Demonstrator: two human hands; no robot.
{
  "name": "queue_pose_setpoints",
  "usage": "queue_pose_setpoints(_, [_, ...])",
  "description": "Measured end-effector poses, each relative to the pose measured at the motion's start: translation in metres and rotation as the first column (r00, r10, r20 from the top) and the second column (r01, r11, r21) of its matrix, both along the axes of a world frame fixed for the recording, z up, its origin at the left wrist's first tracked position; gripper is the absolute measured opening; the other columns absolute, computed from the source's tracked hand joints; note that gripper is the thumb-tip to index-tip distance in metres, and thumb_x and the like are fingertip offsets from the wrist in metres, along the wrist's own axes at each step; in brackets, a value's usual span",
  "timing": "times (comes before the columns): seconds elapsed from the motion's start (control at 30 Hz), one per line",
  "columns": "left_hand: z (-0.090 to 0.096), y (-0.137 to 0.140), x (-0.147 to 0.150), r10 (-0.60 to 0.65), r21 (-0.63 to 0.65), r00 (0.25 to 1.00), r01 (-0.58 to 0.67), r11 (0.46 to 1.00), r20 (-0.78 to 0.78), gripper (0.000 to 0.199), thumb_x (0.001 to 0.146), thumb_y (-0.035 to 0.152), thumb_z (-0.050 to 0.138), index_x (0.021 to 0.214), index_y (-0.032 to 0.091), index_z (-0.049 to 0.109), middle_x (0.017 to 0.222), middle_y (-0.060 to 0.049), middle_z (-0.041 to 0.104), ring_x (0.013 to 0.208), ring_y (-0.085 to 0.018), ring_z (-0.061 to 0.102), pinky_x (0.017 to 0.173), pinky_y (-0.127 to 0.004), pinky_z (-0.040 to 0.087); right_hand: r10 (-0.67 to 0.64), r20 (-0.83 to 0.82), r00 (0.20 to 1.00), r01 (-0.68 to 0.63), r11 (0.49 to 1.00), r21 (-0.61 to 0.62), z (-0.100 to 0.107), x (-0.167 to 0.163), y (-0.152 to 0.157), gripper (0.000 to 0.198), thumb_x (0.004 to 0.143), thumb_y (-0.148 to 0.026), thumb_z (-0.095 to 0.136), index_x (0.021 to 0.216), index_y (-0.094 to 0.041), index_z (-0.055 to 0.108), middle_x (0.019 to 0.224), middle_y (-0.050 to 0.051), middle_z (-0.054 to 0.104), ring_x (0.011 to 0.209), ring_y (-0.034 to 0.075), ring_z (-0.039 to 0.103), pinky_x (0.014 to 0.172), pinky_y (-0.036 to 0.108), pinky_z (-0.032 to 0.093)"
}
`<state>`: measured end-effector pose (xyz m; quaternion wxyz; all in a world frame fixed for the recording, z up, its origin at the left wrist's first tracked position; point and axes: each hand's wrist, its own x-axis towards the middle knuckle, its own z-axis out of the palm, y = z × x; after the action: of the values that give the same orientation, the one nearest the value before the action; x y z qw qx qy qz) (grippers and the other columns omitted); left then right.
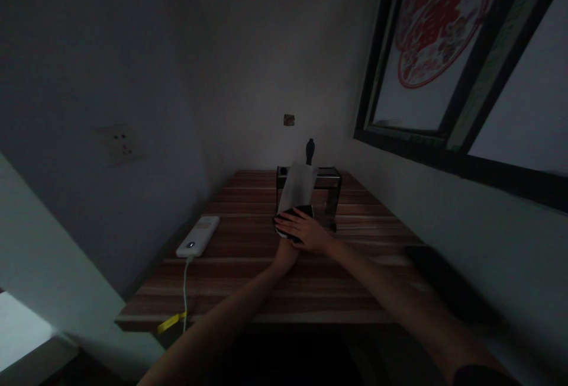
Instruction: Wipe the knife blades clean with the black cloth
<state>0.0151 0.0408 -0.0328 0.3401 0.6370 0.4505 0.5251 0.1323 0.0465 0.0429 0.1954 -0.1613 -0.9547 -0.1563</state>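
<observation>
In the dim head view, my right hand [306, 232] lies across a dark, pale-edged piece [305, 210], its fingers extended over the surface and pressed on it. Below it my left hand [286, 253] reaches up from underneath; its fingers are mostly hidden by the right hand and the dark piece. A pale, flat, blade-like sheet [299, 183] rises from the dark piece and leans away from me. Right behind it stands a black-framed holder [329, 182] with see-through sides. From its top sticks up a black handle [310, 152].
A white power bank [199, 236] with a lit display lies on the left of the striped wooden table [248, 291]. Its white cable [185, 291], with a yellow tag [171, 322], hangs over the front edge. At right lies a flat dark object [448, 282] along the wall, beneath a framed window [426, 108].
</observation>
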Motion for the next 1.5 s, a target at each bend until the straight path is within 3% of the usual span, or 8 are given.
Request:
queue_pose_setpoints(0.27, [0.004,-0.003,0.000,0.022,-0.058,0.981,-0.034,0.998,-0.195,0.013,0.068,0.013,0.050,0.077,0.009,0.059,0.073,-0.009,0.064,0.072,-0.021,0.059,0.071,-0.035,0.047,-0.014,0.054,0.998,0.011,0.999,0.052,0.016,0.008,0.011,0.062,0.078,-0.029,0.053,0.135,-0.020,0.028,0.141,0.005,0.030,0.133,0.018,0.018,0.108,0.044,0.014])
queue_pose_setpoints(0.47, [0.008,-0.007,-0.002,-0.008,0.094,0.992,0.020,0.995,-0.125,0.033,0.072,0.012,0.049,0.105,0.013,0.051,0.099,-0.009,0.062,0.089,-0.017,0.056,0.083,-0.030,0.042,-0.088,-0.031,0.996,0.092,0.988,0.127,0.037,0.012,0.031,0.057,0.082,-0.028,0.047,0.135,-0.020,0.028,0.141,0.005,0.031,0.133,0.018,0.019,0.108,0.045,0.016])
queue_pose_setpoints(0.77, [0.017,-0.015,-0.002,-0.037,0.035,0.993,0.041,0.999,-0.109,0.023,0.079,0.025,0.049,0.099,0.014,0.052,0.089,-0.005,0.062,0.081,-0.015,0.056,0.077,-0.026,0.043,-0.251,-0.239,0.938,0.287,0.949,0.131,0.069,0.009,0.046,0.057,0.083,-0.024,0.043,0.137,-0.023,0.023,0.144,0.002,0.025,0.134,0.018,0.012,0.109,0.048,0.013])
queue_pose_setpoints(1.17, [0.013,-0.012,-0.001,-0.023,0.050,0.992,0.029,0.998,-0.122,0.022,0.079,0.029,0.049,0.095,0.014,0.053,0.083,-0.003,0.060,0.076,-0.013,0.054,0.072,-0.024,0.043,-0.271,-0.375,0.887,0.321,0.944,0.076,0.083,0.010,0.060,0.054,0.083,-0.020,0.040,0.136,-0.021,0.026,0.143,0.002,0.027,0.133,0.018,0.017,0.109,0.047,0.015])
queue_pose_setpoints(1.33, [0.013,-0.012,-0.001,-0.004,0.030,0.989,0.009,1.000,-0.148,0.020,0.079,0.030,0.049,0.090,0.014,0.053,0.079,-0.001,0.059,0.072,-0.012,0.053,0.069,-0.023,0.042,-0.224,-0.524,0.822,0.282,0.959,0.031,0.082,0.020,0.047,0.048,0.085,-0.020,0.033,0.134,-0.022,0.031,0.139,0.002,0.035,0.129,0.017,0.028,0.108,0.044,0.023])
queue_pose_setpoints(1.5, [0.015,-0.013,-0.002,0.012,0.036,0.987,-0.006,0.999,-0.163,0.021,0.078,0.030,0.050,0.092,0.014,0.054,0.078,-0.001,0.059,0.072,-0.013,0.053,0.069,-0.023,0.042,-0.198,-0.684,0.702,0.230,0.972,-0.046,0.079,0.038,0.007,0.041,0.087,-0.025,0.033,0.127,-0.024,0.041,0.132,0.003,0.045,0.122,0.020,0.040,0.103,0.043,0.032])
